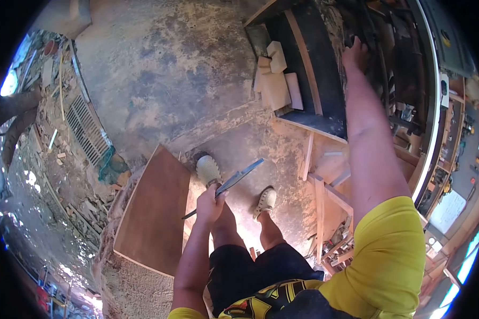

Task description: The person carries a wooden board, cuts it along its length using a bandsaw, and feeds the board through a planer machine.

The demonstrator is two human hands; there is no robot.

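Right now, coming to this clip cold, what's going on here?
A yellow-shirted person grips a long, thin, grey tool in the left hand. The right hand is stretched out towards dark clutter beside a black-lined wooden box; whether it holds anything is unclear. Pale wooden blocks sit at the box's edge, and a flat brown wooden panel is on the person's left.

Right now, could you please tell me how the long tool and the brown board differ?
The tool is narrow, while the board is a broad panel. The tool looks grey and dark; the board is reddish brown. The left grip holds the tool, but not the board.
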